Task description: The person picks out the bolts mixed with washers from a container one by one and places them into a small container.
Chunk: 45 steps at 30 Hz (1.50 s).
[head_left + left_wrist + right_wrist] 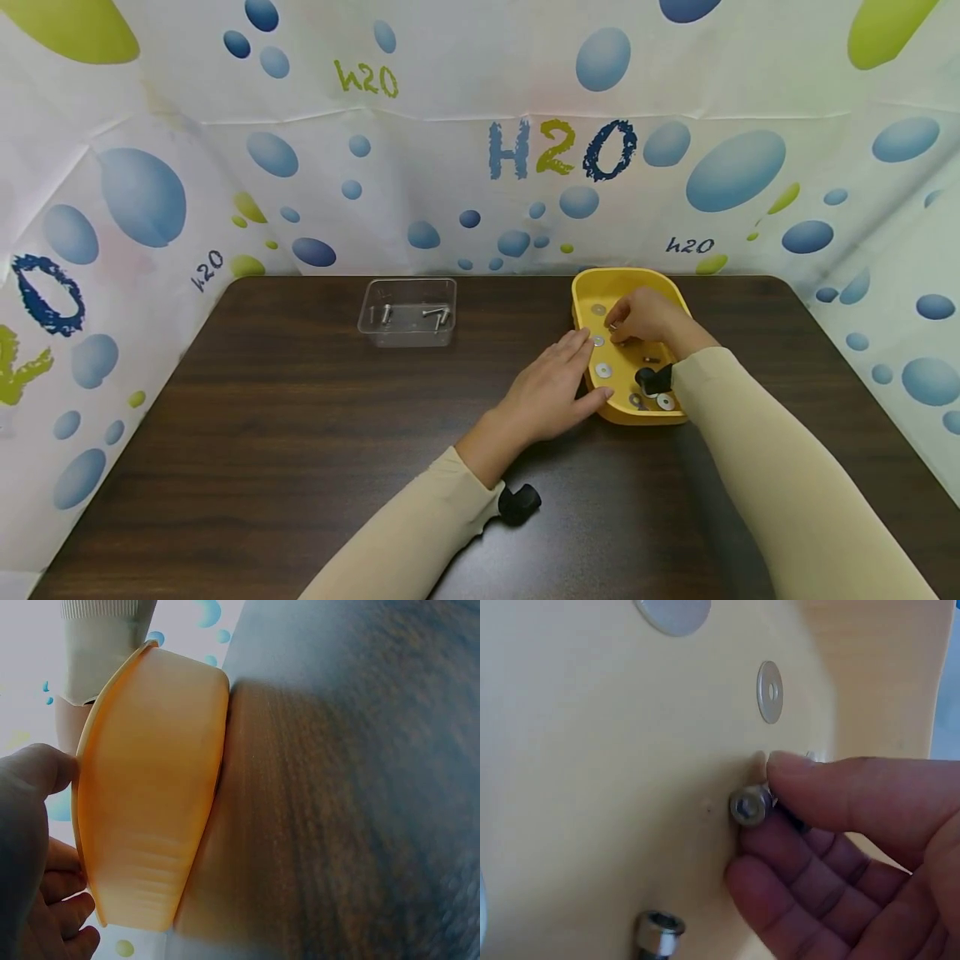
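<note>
My right hand (pixel 647 317) reaches into a yellow tray (pixel 630 415) and pinches a socket-head bolt (pixel 751 805) between thumb and fingers, close to the tray's floor. Another socket-head bolt (pixel 660 934) lies nearby in the tray, along with several flat washers (pixel 769 692). My left hand (pixel 546 390) rests on the tray's left rim, fingers fairly straight and thumb spread toward the near corner. From the left wrist view, thumb and fingertips touch the rim above the tray's outer wall (pixel 150 787).
A clear plastic container (pixel 408 337) holding several bolts (pixel 437 315) stands left of the tray near the back of the dark wooden table (pixel 262 433). A printed white curtain (pixel 450 167) hangs behind the table and along its sides.
</note>
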Tool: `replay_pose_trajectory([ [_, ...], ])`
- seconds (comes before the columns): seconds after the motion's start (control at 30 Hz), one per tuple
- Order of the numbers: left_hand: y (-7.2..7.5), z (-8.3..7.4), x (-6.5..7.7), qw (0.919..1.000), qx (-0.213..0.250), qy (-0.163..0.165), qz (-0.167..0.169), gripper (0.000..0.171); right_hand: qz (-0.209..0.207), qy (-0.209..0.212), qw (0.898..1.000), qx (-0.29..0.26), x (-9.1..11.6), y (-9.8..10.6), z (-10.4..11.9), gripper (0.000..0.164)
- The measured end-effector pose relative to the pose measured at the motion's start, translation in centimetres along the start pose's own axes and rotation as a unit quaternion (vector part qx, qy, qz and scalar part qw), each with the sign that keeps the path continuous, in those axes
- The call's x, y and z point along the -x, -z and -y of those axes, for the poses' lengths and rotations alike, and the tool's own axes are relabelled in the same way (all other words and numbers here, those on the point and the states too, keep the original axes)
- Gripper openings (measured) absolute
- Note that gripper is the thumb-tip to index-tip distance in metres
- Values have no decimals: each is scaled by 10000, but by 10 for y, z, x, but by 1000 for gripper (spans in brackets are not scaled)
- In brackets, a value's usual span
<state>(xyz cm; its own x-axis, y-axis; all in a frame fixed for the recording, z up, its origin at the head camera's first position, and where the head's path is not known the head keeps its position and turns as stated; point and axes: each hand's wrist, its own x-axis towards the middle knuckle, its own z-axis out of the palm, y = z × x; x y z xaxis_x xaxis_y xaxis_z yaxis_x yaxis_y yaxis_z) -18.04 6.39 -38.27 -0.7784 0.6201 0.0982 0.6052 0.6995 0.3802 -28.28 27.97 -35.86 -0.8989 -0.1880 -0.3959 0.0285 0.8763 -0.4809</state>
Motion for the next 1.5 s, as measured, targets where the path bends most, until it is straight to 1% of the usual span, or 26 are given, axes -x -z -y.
replay_pose_trajectory([
  [0.07,0,0,0,10000,12,-5,12,75,13,57,9999,-102,0,0,-1,29],
  [0.17,0,0,1,10000,18,-6,43,75,-11,38,9997,-240,0,0,-2,28],
  [0.37,1,-1,2,9999,109,24,64,75,-188,26,9989,-434,2,2,0,28],
  [0.63,2,-1,2,9997,236,51,61,75,-423,147,9986,-287,2,2,1,22],
  [0.73,2,-1,1,9997,244,31,39,75,-549,252,9980,-201,1,2,0,18],
  [0.9,2,-1,-1,9997,231,1,8,75,-751,419,9962,-160,0,4,-1,16],
  [1.03,3,-1,-1,9997,228,23,17,75,-699,383,9965,-233,-1,5,-1,18],
  [1.23,4,-2,-1,9996,254,59,62,75,-563,225,9978,-272,-2,5,0,29],
  [1.4,3,-2,-1,9996,251,73,69,75,-529,270,9980,-214,-3,6,2,25],
  [1.5,3,-3,-2,9997,211,53,87,75,-524,303,9981,-88,0,8,3,28],
])
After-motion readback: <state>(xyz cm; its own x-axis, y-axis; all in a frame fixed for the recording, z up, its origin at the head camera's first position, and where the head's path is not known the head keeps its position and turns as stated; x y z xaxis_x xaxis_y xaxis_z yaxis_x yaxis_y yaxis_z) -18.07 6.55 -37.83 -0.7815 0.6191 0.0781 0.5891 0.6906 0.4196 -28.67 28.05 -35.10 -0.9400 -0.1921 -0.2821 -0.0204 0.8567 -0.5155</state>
